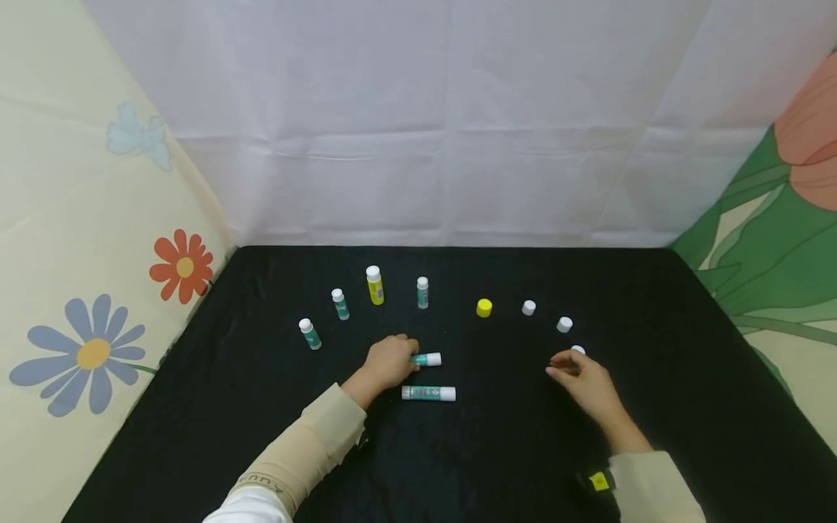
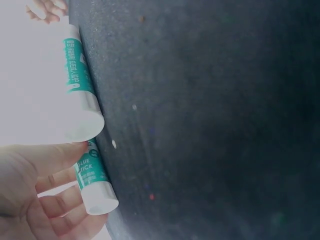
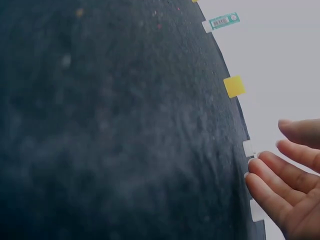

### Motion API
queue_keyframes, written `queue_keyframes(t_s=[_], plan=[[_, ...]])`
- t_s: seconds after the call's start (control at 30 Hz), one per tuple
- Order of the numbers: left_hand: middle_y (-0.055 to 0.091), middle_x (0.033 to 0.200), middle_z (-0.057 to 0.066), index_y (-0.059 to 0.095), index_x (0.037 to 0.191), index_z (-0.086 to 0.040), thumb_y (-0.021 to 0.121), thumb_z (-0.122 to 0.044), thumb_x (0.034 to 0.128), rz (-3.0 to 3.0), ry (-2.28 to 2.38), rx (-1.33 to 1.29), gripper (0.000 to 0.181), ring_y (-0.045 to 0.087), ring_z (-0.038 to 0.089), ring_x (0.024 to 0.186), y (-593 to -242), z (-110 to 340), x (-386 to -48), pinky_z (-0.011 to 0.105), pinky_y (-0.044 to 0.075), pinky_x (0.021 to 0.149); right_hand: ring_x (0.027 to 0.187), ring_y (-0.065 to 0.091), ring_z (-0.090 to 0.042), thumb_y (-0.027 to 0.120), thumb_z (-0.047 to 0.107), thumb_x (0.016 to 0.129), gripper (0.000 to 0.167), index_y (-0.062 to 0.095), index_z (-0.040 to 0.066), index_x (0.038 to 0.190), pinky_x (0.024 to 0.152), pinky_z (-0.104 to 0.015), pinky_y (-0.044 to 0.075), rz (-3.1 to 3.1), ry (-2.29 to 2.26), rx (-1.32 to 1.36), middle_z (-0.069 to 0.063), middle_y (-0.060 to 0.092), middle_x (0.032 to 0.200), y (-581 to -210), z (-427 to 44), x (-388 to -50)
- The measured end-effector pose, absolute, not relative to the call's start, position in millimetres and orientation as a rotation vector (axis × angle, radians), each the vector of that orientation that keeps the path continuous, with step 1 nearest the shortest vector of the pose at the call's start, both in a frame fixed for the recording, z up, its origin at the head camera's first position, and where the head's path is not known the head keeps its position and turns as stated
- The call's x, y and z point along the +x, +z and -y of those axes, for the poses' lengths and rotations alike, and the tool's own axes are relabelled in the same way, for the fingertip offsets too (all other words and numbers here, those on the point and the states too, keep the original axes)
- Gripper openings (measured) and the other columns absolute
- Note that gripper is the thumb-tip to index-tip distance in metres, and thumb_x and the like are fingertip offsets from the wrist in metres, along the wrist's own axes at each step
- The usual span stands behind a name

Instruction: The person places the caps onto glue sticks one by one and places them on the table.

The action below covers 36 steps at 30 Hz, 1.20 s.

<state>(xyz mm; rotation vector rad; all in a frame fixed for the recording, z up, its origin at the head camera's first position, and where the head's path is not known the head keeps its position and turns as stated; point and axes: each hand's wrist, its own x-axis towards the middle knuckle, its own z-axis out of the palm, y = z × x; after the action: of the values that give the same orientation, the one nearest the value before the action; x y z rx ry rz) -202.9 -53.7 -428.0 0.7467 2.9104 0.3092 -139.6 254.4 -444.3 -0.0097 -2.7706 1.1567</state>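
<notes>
Pale cloth point(image 1: 447, 145) is hanging behind a black-covered desk point(image 1: 497, 450), with flower-printed panels flanking it on both sides. On the desk, the left hand point(image 1: 391, 361) is gripping a green-labelled glue stick point(image 1: 429, 359), thumb on one side and curled fingers on the other. That stick is lying on its side, its long axis running left to right; the hand is covering its left end, so the white end is pointing right, towards the right hand point(image 1: 584, 379). A second glue stick point(image 1: 428, 394) is lying almost parallel on the person's side of it, white end also facing right, near the left hand and well apart from the right.

The right hand is holding nothing: its fingers are bending loosely, with a gap showing between thumb and fingertips. A white cap point(image 1: 578, 350) is sitting just beyond those fingers, partly hidden; whether they are touching it, I cannot tell. Farther back, two more white caps point(image 1: 564, 325) and a yellow cap point(image 1: 484, 308) are continuing a curve leftwards, while four upright sticks point(image 1: 375, 289) are standing beyond the left hand.
</notes>
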Motion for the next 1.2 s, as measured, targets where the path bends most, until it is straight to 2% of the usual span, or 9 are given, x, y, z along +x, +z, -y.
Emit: queue_keyframes(t_s=[0.5,0.93,1.2], plan=[[0.048,0.072,0.000,0.059,0.083,-0.011,0.061,-0.031,0.0782,-2.884,0.349,0.652,0.021,0.046,0.014,0.063,-424.8,61.0,-201.0,0.029,0.039,0.052,0.084,0.056,-0.035,0.059,0.010,0.081,0.018,0.056,-0.004,0.093,0.067,-0.042,0.044,2.751,1.097,-0.044,-0.022,0.058,0.093,-442.7,-270.3,-133.7],[0.053,0.082,0.004,0.060,0.096,-0.008,0.060,-0.033,0.0781,-2.936,0.407,0.548,0.031,0.050,0.018,0.073,-426.9,75.1,-198.3,0.034,0.043,0.061,0.086,0.054,-0.038,0.058,0.012,0.082,0.022,0.055,-0.005,0.095,0.067,-0.045,0.043,2.783,1.051,-0.082,-0.024,0.057,0.096,-442.7,-280.4,-130.8],[0.054,0.083,0.006,0.060,0.096,-0.007,0.060,-0.034,0.0776,-2.964,0.438,0.498,0.033,0.050,0.018,0.073,-427.4,90.4,-193.9,0.035,0.044,0.062,0.083,0.055,-0.037,0.057,0.008,0.081,0.017,0.055,-0.004,0.094,0.066,-0.045,0.043,2.757,1.011,-0.044,-0.023,0.058,0.092,-442.8,-282.2,-129.6]])
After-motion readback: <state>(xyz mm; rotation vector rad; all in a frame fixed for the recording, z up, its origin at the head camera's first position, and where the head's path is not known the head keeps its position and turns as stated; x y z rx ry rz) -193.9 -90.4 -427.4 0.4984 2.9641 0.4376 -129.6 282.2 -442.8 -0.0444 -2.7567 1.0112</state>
